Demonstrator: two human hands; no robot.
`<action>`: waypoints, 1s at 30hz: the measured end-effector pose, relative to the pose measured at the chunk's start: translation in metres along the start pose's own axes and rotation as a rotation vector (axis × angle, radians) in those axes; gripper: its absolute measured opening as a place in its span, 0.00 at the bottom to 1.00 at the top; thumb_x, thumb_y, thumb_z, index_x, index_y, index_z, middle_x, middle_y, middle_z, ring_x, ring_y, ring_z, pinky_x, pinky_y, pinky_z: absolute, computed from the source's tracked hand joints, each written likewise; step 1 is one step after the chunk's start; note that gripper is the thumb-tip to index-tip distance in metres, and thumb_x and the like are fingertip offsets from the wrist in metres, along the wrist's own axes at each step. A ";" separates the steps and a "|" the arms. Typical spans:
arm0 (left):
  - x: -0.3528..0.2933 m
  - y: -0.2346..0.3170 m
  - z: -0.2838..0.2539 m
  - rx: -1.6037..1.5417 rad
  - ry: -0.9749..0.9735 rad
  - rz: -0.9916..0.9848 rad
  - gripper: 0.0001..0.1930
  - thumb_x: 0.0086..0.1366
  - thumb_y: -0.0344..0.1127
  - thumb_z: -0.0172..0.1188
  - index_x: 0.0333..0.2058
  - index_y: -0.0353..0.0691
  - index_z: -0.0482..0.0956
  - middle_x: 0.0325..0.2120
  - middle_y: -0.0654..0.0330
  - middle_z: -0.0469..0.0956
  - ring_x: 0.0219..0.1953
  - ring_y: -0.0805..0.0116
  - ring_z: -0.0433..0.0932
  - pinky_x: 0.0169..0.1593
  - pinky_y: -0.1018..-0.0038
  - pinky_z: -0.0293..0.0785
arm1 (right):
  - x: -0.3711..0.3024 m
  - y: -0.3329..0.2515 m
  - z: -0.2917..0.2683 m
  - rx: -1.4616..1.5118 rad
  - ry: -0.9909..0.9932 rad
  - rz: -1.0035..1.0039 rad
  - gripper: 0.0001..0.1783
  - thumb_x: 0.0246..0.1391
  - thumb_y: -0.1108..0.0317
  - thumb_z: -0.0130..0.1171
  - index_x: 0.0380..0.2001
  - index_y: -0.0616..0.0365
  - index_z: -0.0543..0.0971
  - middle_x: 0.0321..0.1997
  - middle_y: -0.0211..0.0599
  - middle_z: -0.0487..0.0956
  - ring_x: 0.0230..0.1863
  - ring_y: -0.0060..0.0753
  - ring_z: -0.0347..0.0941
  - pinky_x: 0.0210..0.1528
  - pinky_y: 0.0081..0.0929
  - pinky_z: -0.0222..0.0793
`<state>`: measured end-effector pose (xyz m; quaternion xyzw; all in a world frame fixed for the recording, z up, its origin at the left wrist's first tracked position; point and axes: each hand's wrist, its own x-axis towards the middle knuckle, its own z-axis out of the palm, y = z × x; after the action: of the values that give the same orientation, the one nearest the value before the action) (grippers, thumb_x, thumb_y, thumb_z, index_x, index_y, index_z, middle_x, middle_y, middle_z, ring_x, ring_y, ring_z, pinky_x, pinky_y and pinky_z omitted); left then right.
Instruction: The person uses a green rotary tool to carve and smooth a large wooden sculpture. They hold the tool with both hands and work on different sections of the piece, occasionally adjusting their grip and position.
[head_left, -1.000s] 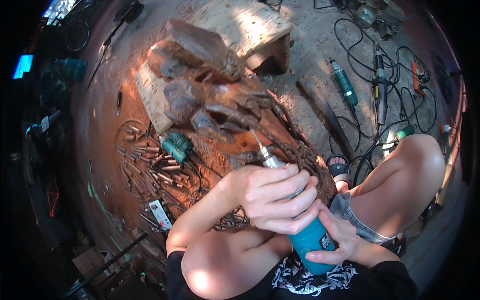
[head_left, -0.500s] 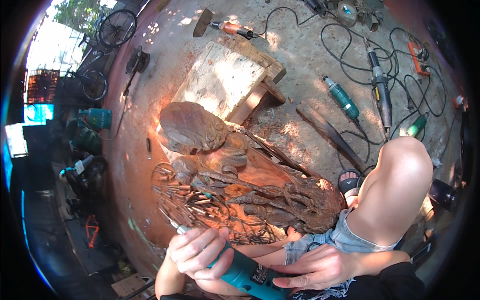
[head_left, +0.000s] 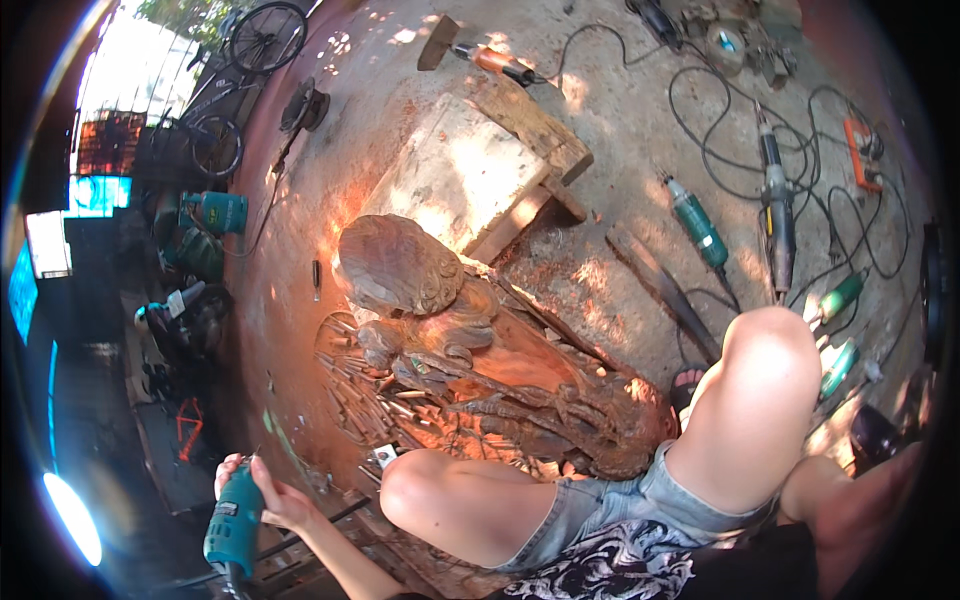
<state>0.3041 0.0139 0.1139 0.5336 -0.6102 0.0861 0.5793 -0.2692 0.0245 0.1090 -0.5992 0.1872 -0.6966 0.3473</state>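
At the lower left, my left hand is closed around a teal electric die grinder, its cord running down from the lower end. My right forearm reaches out to the lower right, where the hand is lost past the dark rim. Between my bent legs and the wooden block lies a large dark brown wood carving, with a rounded top and twisted relief along its length. Neither hand is seen touching it. Beside its left edge, many slender carving tools are spread over reddish dust.
A thick wooden block stands beyond the carving. To the right lie a dark wooden bar, a green grinder, a long black power tool, looping cords and an orange power strip. A hatchet-like tool sits farther off.
My left hand has carried the die grinder from front centre to the lower left. My right hand has left the grinder and gone to the far right. The view has shifted; my left knee shows.
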 end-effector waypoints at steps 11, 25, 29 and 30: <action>-0.034 -0.109 -0.106 0.103 -0.255 -0.401 0.28 0.56 0.17 0.74 0.56 0.40 0.79 0.55 0.62 0.78 0.59 0.64 0.77 0.67 0.67 0.70 | -0.031 0.061 0.074 0.124 -0.283 0.344 0.13 0.56 0.57 0.75 0.41 0.50 0.87 0.51 0.43 0.85 0.31 0.37 0.82 0.33 0.34 0.78; -0.157 -0.345 0.140 0.570 -1.401 0.388 0.08 0.62 0.36 0.66 0.39 0.55 0.90 0.40 0.69 0.87 0.53 0.66 0.84 0.59 0.63 0.74 | -0.098 0.137 0.270 0.296 -0.771 0.476 0.11 0.57 0.58 0.72 0.39 0.49 0.85 0.47 0.39 0.82 0.31 0.36 0.81 0.33 0.34 0.77; -0.236 -0.441 0.186 0.690 -1.134 0.501 0.07 0.63 0.40 0.65 0.34 0.51 0.90 0.39 0.68 0.87 0.54 0.64 0.82 0.61 0.61 0.73 | -0.057 0.129 0.245 0.236 -0.756 0.504 0.10 0.57 0.59 0.71 0.38 0.49 0.84 0.46 0.38 0.81 0.31 0.35 0.80 0.33 0.34 0.76; -0.245 -0.446 0.202 0.704 -1.109 0.529 0.07 0.64 0.41 0.64 0.35 0.52 0.90 0.41 0.69 0.87 0.56 0.64 0.79 0.63 0.59 0.71 | -0.052 0.127 0.239 0.207 -0.739 0.515 0.10 0.57 0.59 0.71 0.38 0.49 0.84 0.46 0.38 0.81 0.31 0.35 0.80 0.33 0.34 0.76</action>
<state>0.4558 -0.1820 -0.3743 0.4884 -0.8603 0.1316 -0.0641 -0.0038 0.0110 0.0376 -0.7035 0.1232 -0.3423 0.6106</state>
